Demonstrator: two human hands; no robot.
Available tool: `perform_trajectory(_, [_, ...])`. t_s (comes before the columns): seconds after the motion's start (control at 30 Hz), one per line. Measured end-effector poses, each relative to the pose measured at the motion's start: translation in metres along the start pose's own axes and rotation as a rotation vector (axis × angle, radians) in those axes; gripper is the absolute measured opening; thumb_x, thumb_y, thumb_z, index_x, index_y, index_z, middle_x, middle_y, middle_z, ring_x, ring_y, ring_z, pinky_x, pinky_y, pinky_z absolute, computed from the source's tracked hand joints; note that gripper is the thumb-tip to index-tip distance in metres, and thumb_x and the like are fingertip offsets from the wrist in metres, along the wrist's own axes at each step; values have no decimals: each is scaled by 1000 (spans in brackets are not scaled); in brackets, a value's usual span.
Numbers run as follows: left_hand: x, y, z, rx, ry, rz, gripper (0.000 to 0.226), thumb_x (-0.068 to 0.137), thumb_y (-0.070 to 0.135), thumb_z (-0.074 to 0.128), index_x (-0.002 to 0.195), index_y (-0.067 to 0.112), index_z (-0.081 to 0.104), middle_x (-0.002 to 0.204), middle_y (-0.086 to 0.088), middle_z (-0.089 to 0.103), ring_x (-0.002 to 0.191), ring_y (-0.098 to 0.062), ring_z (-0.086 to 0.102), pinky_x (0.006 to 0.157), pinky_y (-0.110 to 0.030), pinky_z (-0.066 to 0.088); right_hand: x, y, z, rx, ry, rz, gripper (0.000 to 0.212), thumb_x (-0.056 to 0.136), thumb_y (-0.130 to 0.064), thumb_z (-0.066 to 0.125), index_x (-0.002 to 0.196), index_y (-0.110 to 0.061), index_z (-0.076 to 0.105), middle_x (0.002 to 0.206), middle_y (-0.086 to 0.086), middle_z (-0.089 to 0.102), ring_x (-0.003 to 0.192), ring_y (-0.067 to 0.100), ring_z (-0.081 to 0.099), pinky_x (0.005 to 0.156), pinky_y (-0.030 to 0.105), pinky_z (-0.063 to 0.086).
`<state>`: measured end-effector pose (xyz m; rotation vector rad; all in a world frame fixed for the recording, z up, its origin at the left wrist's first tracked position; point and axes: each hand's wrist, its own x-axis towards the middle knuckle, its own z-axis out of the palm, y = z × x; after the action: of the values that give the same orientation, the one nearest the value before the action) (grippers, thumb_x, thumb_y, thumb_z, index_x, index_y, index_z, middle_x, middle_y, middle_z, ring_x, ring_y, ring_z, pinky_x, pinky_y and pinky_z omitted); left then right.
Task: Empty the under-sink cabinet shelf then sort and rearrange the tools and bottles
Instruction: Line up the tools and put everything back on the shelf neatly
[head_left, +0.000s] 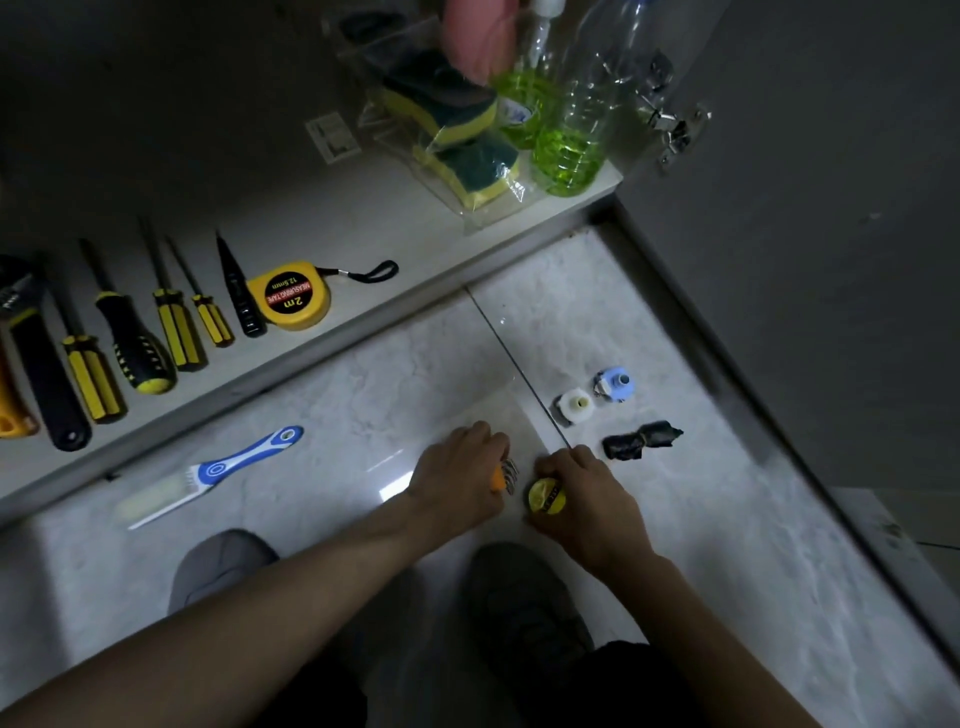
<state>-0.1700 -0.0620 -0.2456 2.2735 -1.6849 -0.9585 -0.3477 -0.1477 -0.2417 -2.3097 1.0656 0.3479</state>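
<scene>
On a pale marbled tile floor (649, 545) before an open under-sink cabinet, a person's left hand (457, 478) grips an orange-handled holder with a fan of thin metal keys (505, 475), the steel tips splaying toward the right. Just beside it, the right hand (587, 499) curls round a small round yellow tape roll (546, 496), its flat face turned up.

Beyond the right hand lie a white plastic threaded fitting (575, 405), a blue plastic fitting (615, 384) just beside it, and a crumpled black bundle (641, 440). To the left, well apart, a blue-and-white-handled scraper with a pale flat blade (208, 475) lies on the tile, handle pointing up and right.

On the white cabinet shelf (363, 228), tools lie in a row, their shafts pointing into the cabinet: yellow-and-black-handled screwdrivers (174, 325), a black pointed tool (239, 296), and a yellow tape measure with a black label (291, 296), its black wrist loop trailing right. At the shelf's right end stand a clear wrapped pack of yellow-and-green sponges (457, 140), a clear plastic bottle of green liquid (571, 140) and a pump bottle of green liquid (524, 93).

Two grey shoes (519, 597) show below the forearms.
</scene>
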Motion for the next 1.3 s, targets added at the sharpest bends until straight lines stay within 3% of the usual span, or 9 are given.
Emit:
perform_trajectory(0.23, [-12, -4, -51, -38, 74, -100, 36, 76, 39, 69, 107, 25, 55, 108, 6, 50, 94, -21, 57, 72, -31, 42, 5, -16, -19, 223, 186, 15, 44, 80, -38, 79, 119, -29, 62, 115, -8, 56, 98, 14, 59, 80, 36, 56])
perform_trajectory(0.37, [-33, -11, -122, -163, 314, -140, 30, 73, 36, 72, 99, 30, 59, 100, 10, 52, 88, -16, 58, 74, -32, 48, 19, -46, -51, 333, 269, -72, 47, 77, -42, 78, 120, -35, 59, 111, -16, 57, 95, 3, 59, 73, 22, 49])
perform_trajectory(0.53, [-43, -41, -226, -108, 568, -149, 26, 70, 32, 73, 95, 25, 69, 93, 5, 66, 85, -19, 65, 76, -36, 53, 45, -103, -95, 400, 290, -241, 49, 79, -36, 78, 123, -34, 59, 115, -16, 57, 100, -1, 57, 72, 22, 53])
perform_trajectory(0.73, [-7, -116, -295, -51, 369, -324, 47, 78, 28, 78, 121, 20, 63, 110, -1, 64, 101, -21, 61, 88, -40, 54, 70, -150, -125, 435, 276, -308, 47, 74, -39, 77, 119, -31, 64, 109, -19, 59, 98, 2, 58, 78, 36, 57])
perform_trajectory(0.83, [18, -144, -300, -20, 335, -309, 53, 79, 24, 79, 127, 18, 59, 120, -4, 60, 110, -23, 57, 94, -43, 52, 91, -171, -132, 389, 284, -337, 50, 73, -37, 82, 120, -26, 66, 108, -12, 63, 93, 2, 59, 77, 34, 55])
perform_trajectory(0.97, [40, -165, -303, 47, 246, -314, 53, 75, 24, 83, 124, 17, 62, 119, -3, 62, 107, -21, 58, 90, -37, 54, 139, -218, -145, 426, 237, -328, 46, 72, -45, 86, 111, -29, 69, 95, -13, 64, 82, 6, 60, 70, 31, 52])
perform_trajectory(1.1, [46, -176, -306, 101, 247, -325, 44, 72, 26, 85, 112, 16, 70, 109, -3, 68, 97, -20, 63, 83, -34, 55, 180, -261, -143, 326, 223, -347, 37, 71, -54, 83, 90, -32, 60, 83, -16, 60, 76, -1, 55, 59, 23, 43])
perform_trajectory(1.2, [42, -187, -305, 44, 253, -289, 37, 75, 27, 85, 108, 16, 71, 105, 0, 69, 98, -19, 64, 84, -36, 55, 197, -280, -131, 263, 198, -356, 39, 69, -56, 84, 73, -28, 58, 72, -10, 60, 67, 3, 55, 52, 26, 37])
perform_trajectory(1.3, [37, -196, -300, -37, 297, -252, 33, 78, 28, 84, 105, 15, 72, 101, 1, 70, 94, -17, 65, 80, -33, 54, 206, -287, -117, 201, 162, -380, 34, 67, -57, 83, 74, -32, 60, 72, -12, 61, 68, 2, 55, 54, 25, 37])
